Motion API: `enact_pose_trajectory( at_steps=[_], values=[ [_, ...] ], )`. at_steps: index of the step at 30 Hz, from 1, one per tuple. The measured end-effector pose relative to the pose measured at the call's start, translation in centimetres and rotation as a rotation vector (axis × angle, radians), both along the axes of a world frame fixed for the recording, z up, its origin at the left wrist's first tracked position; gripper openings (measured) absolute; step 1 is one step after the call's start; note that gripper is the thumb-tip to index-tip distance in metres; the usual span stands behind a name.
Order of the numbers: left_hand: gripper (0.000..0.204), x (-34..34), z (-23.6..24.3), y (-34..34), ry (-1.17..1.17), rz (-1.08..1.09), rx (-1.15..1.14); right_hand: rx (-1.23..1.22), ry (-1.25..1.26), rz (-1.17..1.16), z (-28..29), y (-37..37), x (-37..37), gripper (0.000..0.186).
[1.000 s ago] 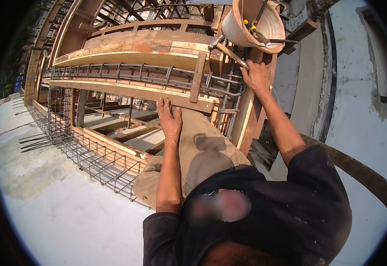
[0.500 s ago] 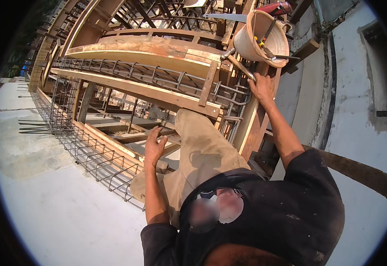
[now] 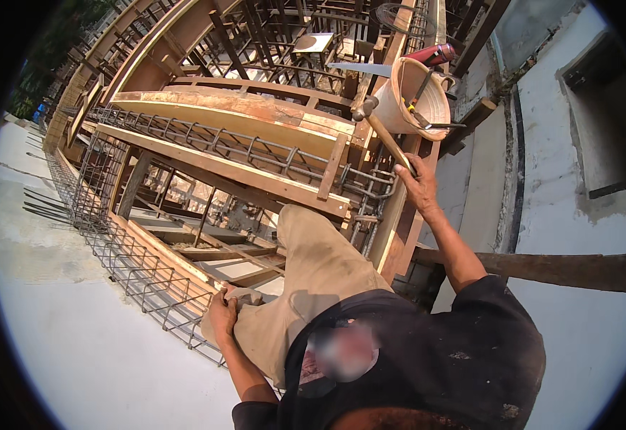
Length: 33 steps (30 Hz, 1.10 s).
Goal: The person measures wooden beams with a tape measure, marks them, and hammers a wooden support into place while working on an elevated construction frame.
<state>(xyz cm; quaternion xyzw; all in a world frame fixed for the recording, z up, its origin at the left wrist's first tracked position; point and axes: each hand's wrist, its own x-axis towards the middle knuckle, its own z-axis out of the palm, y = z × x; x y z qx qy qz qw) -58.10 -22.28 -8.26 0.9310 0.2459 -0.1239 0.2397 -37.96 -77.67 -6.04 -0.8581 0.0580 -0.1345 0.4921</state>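
Right hand: closed around the wooden handle of a hammer, head raised beside the bucket of tools.
Left hand: curled, fingers gripping the trouser knee.
Surroundings: timber formwork beam with a rebar cage below; concrete slab to the left.
Obstruction: formwork post stands between hammer hand and knee.
Change: left hand has dropped from the formwork edge to the knee; hammer hand remains raised.

We see a pale cream bucket, a wooden-handled hammer, tan trousers, a black shirt, and orange-brown timber formwork.
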Motion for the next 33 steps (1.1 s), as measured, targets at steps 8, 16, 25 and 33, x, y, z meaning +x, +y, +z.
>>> enact_pose_trajectory(
  at_steps=[8,16,25,33],
  values=[
    [0.049,-0.1,-0.5,-0.4,0.012,-0.099,0.056,-0.549,0.128,-0.277,10.2,-10.6,7.0,0.041],
    [0.047,-0.9,-0.8,0.0,-0.029,-0.119,0.101,-0.881,0.472,0.048,9.9,-11.3,14.6,0.043],
    [0.044,-1.5,-1.2,0.9,0.001,-0.096,0.139,-1.119,0.334,0.207,5.3,-12.5,16.9,0.029],
    [0.045,-0.9,-0.6,-0.4,0.004,-0.109,0.120,-0.955,-0.259,-0.058,8.5,-7.8,12.8,0.037]
  ],
)
